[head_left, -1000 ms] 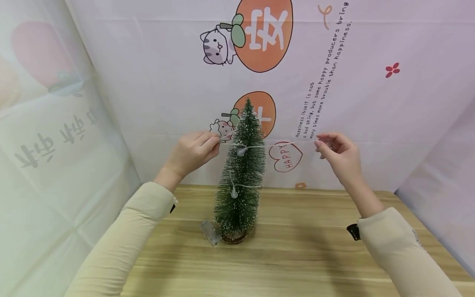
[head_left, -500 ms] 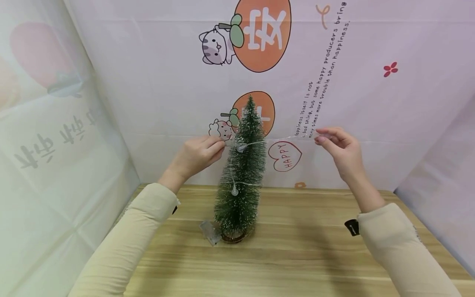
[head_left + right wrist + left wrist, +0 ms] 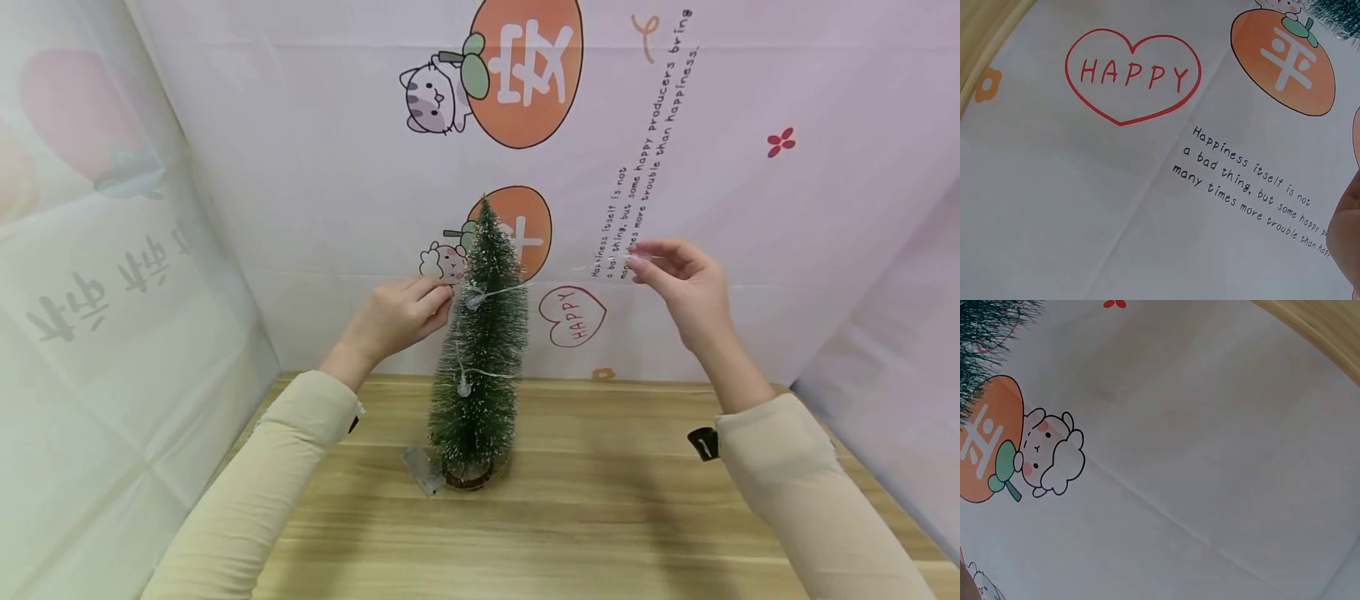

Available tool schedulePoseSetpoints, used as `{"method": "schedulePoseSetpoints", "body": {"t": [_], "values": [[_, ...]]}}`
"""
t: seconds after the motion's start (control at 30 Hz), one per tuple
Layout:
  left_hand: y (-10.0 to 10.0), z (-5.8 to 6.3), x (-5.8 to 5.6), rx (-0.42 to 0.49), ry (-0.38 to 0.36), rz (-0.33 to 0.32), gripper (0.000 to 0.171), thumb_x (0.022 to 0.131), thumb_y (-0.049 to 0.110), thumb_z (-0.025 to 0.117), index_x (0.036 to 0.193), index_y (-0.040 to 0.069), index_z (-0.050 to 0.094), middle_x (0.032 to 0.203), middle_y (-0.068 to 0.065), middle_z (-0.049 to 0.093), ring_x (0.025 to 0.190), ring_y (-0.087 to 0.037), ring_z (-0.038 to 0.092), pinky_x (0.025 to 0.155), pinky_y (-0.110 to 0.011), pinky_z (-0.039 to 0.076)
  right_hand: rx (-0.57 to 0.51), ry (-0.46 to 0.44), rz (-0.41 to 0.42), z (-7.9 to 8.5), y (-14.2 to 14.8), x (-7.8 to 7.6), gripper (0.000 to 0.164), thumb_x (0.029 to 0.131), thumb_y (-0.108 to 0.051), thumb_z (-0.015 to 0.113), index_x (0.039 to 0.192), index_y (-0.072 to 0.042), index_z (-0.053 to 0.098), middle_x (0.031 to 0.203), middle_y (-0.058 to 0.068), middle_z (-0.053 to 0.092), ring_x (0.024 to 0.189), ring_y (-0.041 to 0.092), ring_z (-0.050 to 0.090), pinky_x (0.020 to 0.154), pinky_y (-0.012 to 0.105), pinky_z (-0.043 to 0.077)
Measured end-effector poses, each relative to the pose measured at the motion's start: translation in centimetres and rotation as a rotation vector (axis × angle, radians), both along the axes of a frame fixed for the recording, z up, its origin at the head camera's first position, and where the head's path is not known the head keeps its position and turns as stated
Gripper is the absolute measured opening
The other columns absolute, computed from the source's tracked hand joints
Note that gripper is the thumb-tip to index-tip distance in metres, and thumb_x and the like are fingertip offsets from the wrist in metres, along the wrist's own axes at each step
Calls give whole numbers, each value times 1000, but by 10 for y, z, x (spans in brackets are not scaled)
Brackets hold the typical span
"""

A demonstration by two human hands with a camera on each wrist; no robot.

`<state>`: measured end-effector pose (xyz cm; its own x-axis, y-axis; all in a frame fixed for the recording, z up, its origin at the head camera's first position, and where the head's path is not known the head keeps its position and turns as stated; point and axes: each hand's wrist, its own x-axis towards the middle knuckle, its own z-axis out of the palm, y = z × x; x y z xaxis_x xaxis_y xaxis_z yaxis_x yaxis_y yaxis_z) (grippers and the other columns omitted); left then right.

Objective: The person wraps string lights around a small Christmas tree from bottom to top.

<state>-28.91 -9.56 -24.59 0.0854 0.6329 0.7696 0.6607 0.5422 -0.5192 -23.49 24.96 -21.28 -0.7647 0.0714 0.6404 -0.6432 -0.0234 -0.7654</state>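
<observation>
A small green artificial Christmas tree point(image 3: 480, 350) with white-flecked bristles stands upright in the head view. A clear string light wire crosses its front, with one bulb point(image 3: 472, 300) at mid-height and another bulb point(image 3: 463, 387) lower down. At the tree's left edge, my left hand point(image 3: 401, 317) pinches the wire with curled fingers. To the right and slightly higher, my right hand point(image 3: 682, 287) pinches the free length of wire point(image 3: 600, 265) between thumb and fingers. Only slivers of the hands enter the wrist views, where the wire does not show.
A clear battery box point(image 3: 422, 471) lies on the wooden table point(image 3: 600, 517) by the tree's base. A printed cloth backdrop point(image 3: 300, 167) rises behind the table, and cloth walls stand at both sides. A black clip point(image 3: 703, 443) hangs at the right cuff.
My right hand has risen and drawn slightly left with the wire. The tree's top swayed right, then back left. My left hand has shifted slightly right toward the tree.
</observation>
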Motion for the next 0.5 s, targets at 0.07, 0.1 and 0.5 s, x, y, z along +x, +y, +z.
{"method": "schedulePoseSetpoints", "body": {"t": [0.07, 0.1, 0.5], "values": [[0, 2, 1, 6, 3, 1, 10, 78, 7, 67, 87, 3, 69, 81, -7, 70, 66, -18, 66, 62, -26, 58, 20, -23, -32, 4, -2, -2, 18, 83, 3, 69, 95, -10, 71, 91, -8, 72, 71, 4, 65, 70, 13, 54], [-1, 3, 1, 10, 6, 7, 9, 79, 7, 67, 87, 4, 68, 81, -6, 70, 65, -17, 65, 61, -26, 57, 26, -35, -44, 6, -3, -2, 18, 83, 3, 69, 95, -11, 71, 91, -9, 72, 71, 3, 65, 70, 13, 54], [-1, 14, 9, 156, 17, 159, 14, 82, 12, 64, 94, 6, 66, 86, -6, 71, 74, -22, 67, 66, -30, 58, 164, -164, -125, 42, -19, -9, 19, 85, -9, 71, 100, -18, 72, 91, -15, 69, 83, -3, 65, 78, 10, 50]]}}
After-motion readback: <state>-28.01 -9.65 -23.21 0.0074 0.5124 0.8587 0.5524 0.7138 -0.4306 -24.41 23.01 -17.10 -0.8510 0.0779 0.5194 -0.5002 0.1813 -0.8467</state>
